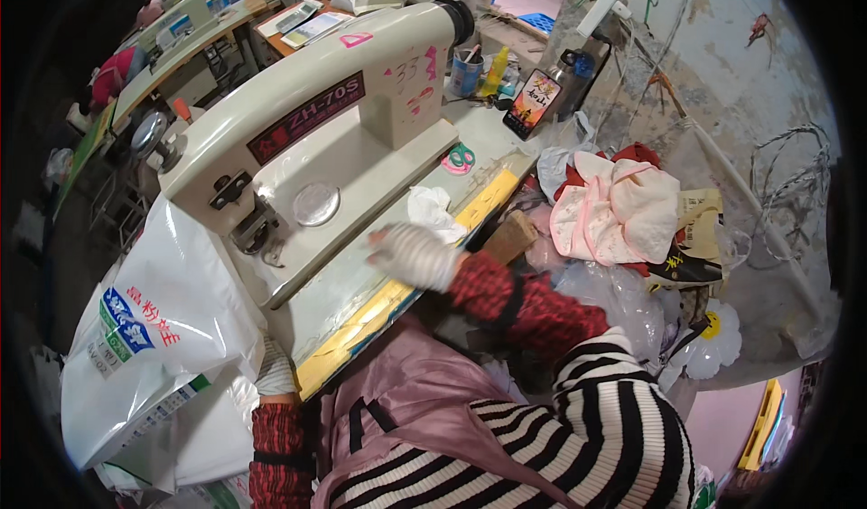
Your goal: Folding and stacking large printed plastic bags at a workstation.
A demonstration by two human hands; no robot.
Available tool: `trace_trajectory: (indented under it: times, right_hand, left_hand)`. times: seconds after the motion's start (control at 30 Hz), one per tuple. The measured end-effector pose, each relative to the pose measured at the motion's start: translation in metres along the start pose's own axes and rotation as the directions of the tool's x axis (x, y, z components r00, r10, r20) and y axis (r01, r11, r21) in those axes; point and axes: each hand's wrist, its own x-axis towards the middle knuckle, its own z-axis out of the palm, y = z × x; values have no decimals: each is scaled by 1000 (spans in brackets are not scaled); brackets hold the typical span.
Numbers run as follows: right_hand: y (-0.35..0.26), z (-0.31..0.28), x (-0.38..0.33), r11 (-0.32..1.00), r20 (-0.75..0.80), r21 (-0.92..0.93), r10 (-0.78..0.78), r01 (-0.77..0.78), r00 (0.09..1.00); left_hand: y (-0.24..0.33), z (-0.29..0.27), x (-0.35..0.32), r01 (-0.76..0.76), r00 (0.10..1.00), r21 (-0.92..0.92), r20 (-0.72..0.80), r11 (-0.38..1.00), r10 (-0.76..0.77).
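Near left, a white bag (153,346) with blue-and-red label hides the left hand's (274,373) grip, cannot tell; right hand (411,254) lies flat, empty, on the table (361,283).

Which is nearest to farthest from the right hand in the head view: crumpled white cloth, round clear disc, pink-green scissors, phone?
From the right hand, resting gloved on the machine table:
1. Crumpled white cloth, just beyond the hand.
2. Round clear disc, to its left on the machine bed.
3. Pink-green scissors, farther back.
4. Phone, propped at the far right.
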Motion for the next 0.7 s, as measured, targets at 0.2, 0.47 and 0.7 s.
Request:
trace_trajectory:
  times: [0.2,0.47,0.7]
  right_hand:
    - [-96,56,28,846,-59,501,-176,181,983]
    - [-156,67,25,168,256,959,-176,-228,950]
    - [-142,28,2,-84,102,992,63,-97,993]
  left_hand:
    - [18,3,-19,-458,871,527,103,716,481]
    - [10,-1,-52,-374,927,366,156,852,340]
    - [116,-152,-126,-502,865,235,149,832,479]
